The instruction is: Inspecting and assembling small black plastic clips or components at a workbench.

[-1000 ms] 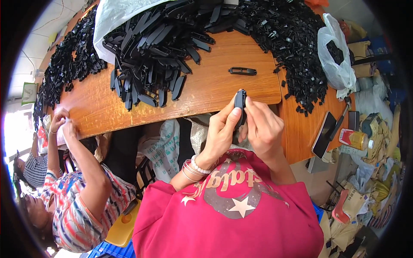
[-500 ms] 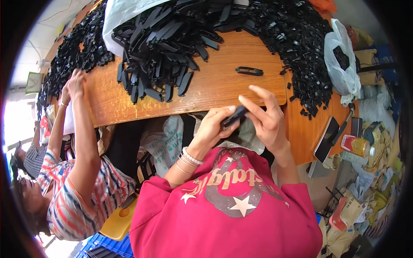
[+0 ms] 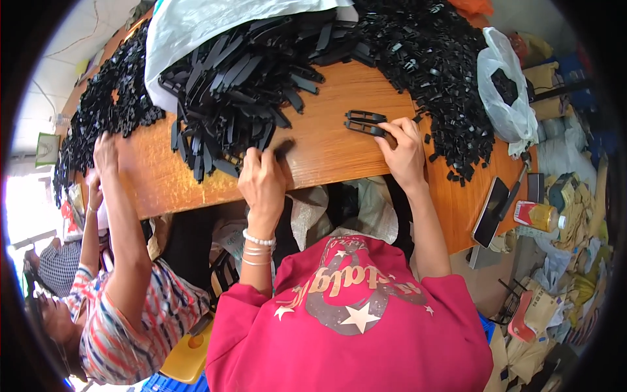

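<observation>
My left hand (image 3: pixel 261 178) rests at the near edge of the wooden table (image 3: pixel 326 150), its fingers closed on a long black plastic strip (image 3: pixel 283 147) at the rim of a big heap of such strips (image 3: pixel 241 85). My right hand (image 3: pixel 403 151) reaches farther out, fingertips gripping a flat black frame-shaped part (image 3: pixel 367 129) that lies on the table. A second, like part (image 3: pixel 364 116) lies just beyond it. A mound of small black pieces (image 3: pixel 437 72) spreads to the right of that hand.
Another person in a striped top sits at the left, one hand (image 3: pixel 104 151) raised to a pile of small black parts (image 3: pixel 104 111). A white plastic bag (image 3: pixel 506 88), a dark phone (image 3: pixel 490 212) and a can (image 3: pixel 537 216) sit at the table's right end.
My hands, which held one black part together near my chest, have separated. The right carried the part out onto the table; the left went to the strip heap.
</observation>
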Action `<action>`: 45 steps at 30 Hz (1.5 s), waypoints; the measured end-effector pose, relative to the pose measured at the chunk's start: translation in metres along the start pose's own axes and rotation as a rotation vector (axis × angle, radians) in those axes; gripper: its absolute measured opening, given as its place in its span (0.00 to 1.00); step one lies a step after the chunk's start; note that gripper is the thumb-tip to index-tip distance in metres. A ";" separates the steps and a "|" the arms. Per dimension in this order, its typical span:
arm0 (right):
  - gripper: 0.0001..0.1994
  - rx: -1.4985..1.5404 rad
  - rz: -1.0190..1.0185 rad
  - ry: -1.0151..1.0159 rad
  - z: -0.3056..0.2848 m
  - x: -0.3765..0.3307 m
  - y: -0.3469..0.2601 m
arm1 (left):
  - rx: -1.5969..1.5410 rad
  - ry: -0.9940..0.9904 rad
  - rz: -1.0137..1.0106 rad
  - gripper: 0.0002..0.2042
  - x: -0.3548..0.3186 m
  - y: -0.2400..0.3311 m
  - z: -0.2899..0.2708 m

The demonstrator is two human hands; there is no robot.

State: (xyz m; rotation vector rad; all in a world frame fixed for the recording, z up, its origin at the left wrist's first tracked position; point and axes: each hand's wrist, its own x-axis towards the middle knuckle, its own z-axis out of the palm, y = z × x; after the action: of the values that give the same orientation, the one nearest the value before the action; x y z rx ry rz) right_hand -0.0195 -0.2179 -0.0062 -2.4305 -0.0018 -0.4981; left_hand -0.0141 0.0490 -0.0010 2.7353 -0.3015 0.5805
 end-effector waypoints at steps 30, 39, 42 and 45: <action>0.05 0.361 0.037 0.170 -0.063 -0.020 -0.057 | -2.174 -0.649 -0.644 0.21 -0.014 0.077 -0.003; 0.12 0.194 -0.338 0.236 -0.039 -0.033 -0.083 | -1.791 -0.571 -0.567 0.20 -0.022 0.101 -0.036; 0.12 0.148 -0.353 0.237 -0.038 -0.038 -0.086 | -1.554 -0.541 -0.511 0.20 -0.021 0.104 -0.046; 0.13 0.213 -0.309 0.203 -0.041 -0.040 -0.089 | -1.631 -0.530 -0.458 0.20 -0.022 0.100 -0.046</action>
State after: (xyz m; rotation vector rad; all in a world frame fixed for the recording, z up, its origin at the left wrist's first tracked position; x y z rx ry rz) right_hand -0.0821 -0.1674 0.0628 -2.1702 -0.3321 -0.8365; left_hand -0.0768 -0.0243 0.0566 1.1935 -0.1241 -0.4322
